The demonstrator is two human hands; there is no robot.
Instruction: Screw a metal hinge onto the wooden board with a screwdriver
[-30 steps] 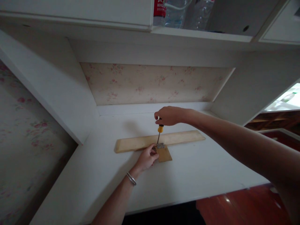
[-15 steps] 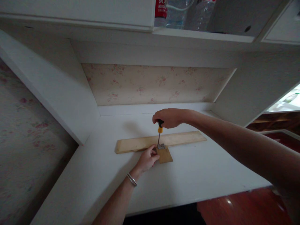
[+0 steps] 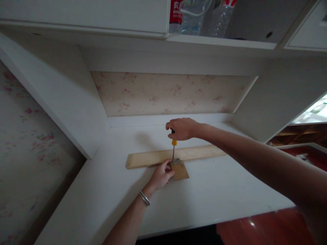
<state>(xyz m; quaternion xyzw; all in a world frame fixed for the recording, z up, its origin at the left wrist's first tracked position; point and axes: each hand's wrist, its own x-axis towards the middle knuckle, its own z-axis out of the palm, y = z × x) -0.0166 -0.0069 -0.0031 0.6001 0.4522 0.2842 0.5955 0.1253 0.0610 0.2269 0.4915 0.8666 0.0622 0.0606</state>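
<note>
My right hand (image 3: pixel 182 129) is closed round the black and yellow handle of a screwdriver (image 3: pixel 174 142), which stands nearly upright. Its tip meets a small metal hinge (image 3: pixel 176 161). The hinge lies across the joint between a long pale wooden board (image 3: pixel 148 158) and a small square wooden piece (image 3: pixel 181 171). My left hand (image 3: pixel 161 175), with a silver bangle at the wrist, pinches the left edge of the small piece beside the hinge. Any screw under the tip is too small to make out.
Board and small piece lie on a white desk surface (image 3: pixel 212 194). White side panels rise left and right, with floral wallpaper (image 3: pixel 166 93) behind. Overhead, a shelf holds clear plastic bottles (image 3: pixel 194 20). A red surface (image 3: pixel 258 224) shows below the desk's front edge.
The view has shifted slightly, so everything sits a little lower. My right hand's grip on the screwdriver handle has turned slightly; my left hand keeps its hold on the small piece.
</note>
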